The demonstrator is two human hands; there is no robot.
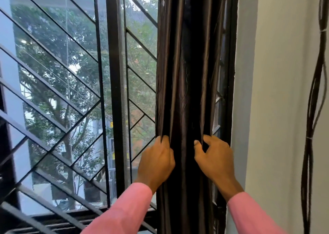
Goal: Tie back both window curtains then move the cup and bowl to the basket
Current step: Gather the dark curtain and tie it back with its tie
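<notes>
The curtain, dark and bunched into a narrow column of folds, hangs right of centre in the frame, between the grille and the wall. The left hand grips its left edge in the lower middle of the frame, fingers curled into the folds. The right hand is just beside it on the right edge, thumb and fingers closed on a pleat. No tie or band shows around the cloth, so this curtain looks gathered but not yet tied. The other curtain is out of view, so I cannot tell whether it is done. Cup, bowl and basket are not in view either; that part seems to lie ahead. Cables hang down the far right. No brand, label or readable writing appears anywhere.
</notes>
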